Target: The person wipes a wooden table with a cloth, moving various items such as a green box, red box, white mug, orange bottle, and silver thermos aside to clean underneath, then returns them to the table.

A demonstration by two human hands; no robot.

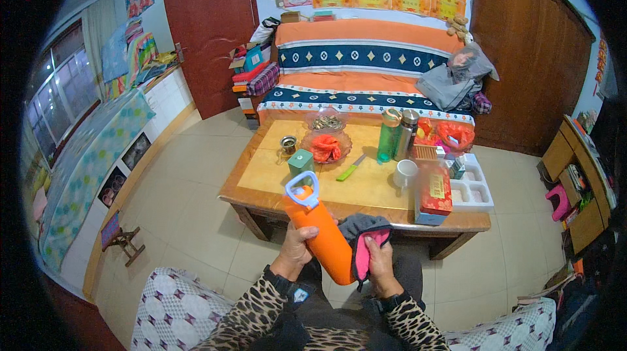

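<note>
My left hand [295, 248] grips an orange bottle [323, 236] around its side, thumb across the front. The bottle leans, its lid with a pale blue carrying loop [302, 189] up and to the left, its base down and to the right. My right hand [381, 263] holds a grey cloth [362, 226] with a pink face and dark edging, the thumb pressing on the pink side. The cloth lies against the lower right side of the bottle. Both are held above my lap, in front of the near edge of a wooden table [264, 182].
On the table are a green-handled knife [348, 173], a green tin [301, 162], a white mug [405, 173], a green bottle [387, 140], a steel flask [406, 133], a red box [434, 189] and a white tray [477, 204]. Beyond stands a covered sofa [352, 81]; a folding stool [122, 240] is at left.
</note>
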